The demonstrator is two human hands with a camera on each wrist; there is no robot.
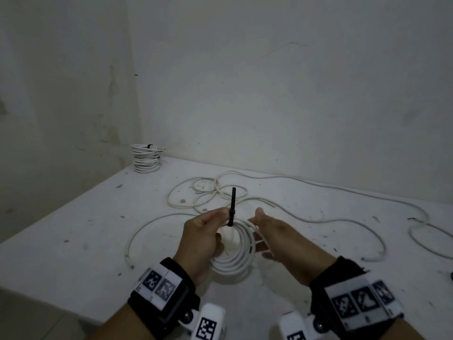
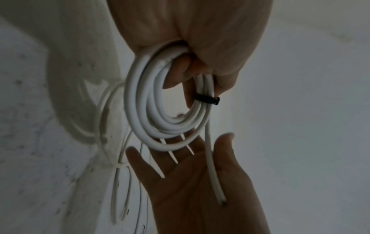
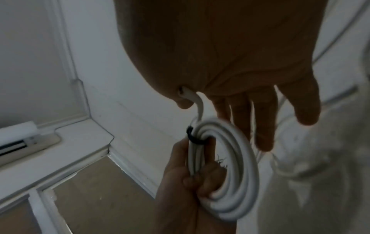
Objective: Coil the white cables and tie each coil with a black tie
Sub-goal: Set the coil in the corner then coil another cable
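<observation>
- Stained white tabletop (image 1: pixel 73 217): loose white cables (image 1: pixel 208 192) lie beyond the hands.
- Left hand (image 1: pixel 203 239) grips the springy white cable coil (image 1: pixel 235 263) beside its black plastic tie (image 1: pixel 232 204).
- Right hand (image 1: pixel 282 239) flat, holding nothing.
- Coil likely light; hold at the tie.

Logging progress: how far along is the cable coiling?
Done: a stack of tied coils sits in the table's far corner. In hand: the left hand grips a white coil with a black tie round it, tail sticking up; the right hand is open beside it. Left: loose cables on the table.
</observation>
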